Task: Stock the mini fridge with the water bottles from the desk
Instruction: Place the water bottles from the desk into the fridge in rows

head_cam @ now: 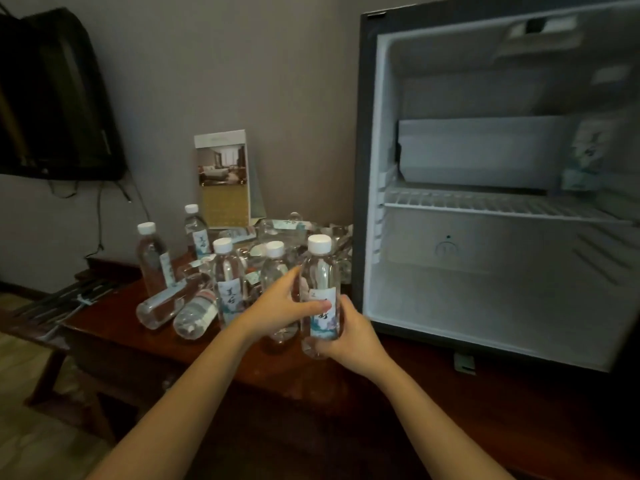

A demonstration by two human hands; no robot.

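Note:
Both my hands are on one upright water bottle (320,271) with a white cap, just left of the open mini fridge (485,209). My right hand (349,336) grips its lower half from the right, and my left hand (282,308) holds it with the thumb across the label. Several more clear bottles (227,275) stand or lie on the dark wooden desk (114,334) behind and to the left. The fridge has a wire shelf (485,202) across the middle. A labelled bottle (587,157) shows dimly at its right side.
A tall printed card (223,178) leans on the wall behind the bottles. A dark wall-mounted screen (52,98) with hanging cables is at upper left. A lower stand with dark items (69,296) sits left of the desk.

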